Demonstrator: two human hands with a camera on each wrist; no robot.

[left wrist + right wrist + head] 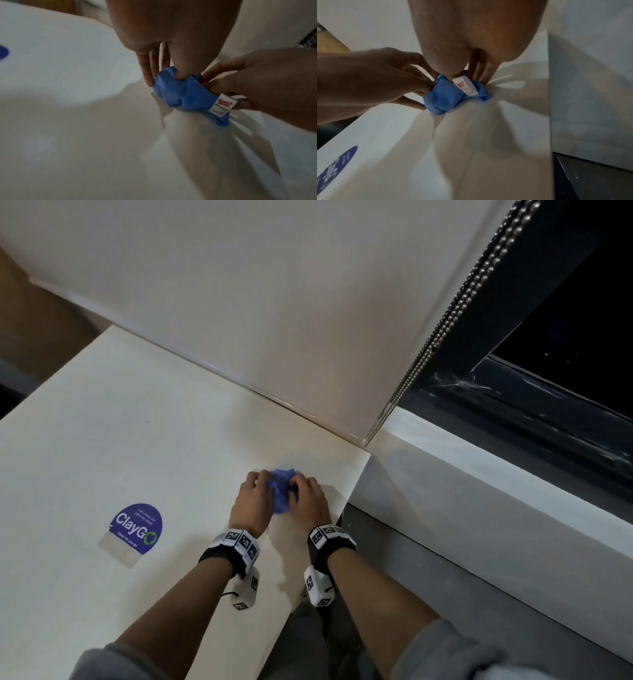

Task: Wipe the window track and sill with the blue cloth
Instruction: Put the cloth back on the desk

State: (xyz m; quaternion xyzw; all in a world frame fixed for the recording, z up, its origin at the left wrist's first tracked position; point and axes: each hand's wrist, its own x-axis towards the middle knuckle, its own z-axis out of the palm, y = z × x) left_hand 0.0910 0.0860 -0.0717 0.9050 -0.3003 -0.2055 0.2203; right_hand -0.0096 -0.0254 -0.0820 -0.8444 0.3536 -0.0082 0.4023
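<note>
so this looks like the prep step, nothing wiped yet i'd say. one blue cloth [281, 490] sits bunched up on the desk [102, 440] near its right corner, with the left hand [251, 501] and right hand [310, 501] on either side of it. both grips are curled in and pinching the fabric, left thumb dug into a fold, right fingers by the one white tag [223, 104]. next move probably needs lifting the wad and carrying it right to the sill [479, 460] and the dark window track [548, 419], which are well apart from it. count: two hands, one cloth, one sticker [137, 527].
</note>
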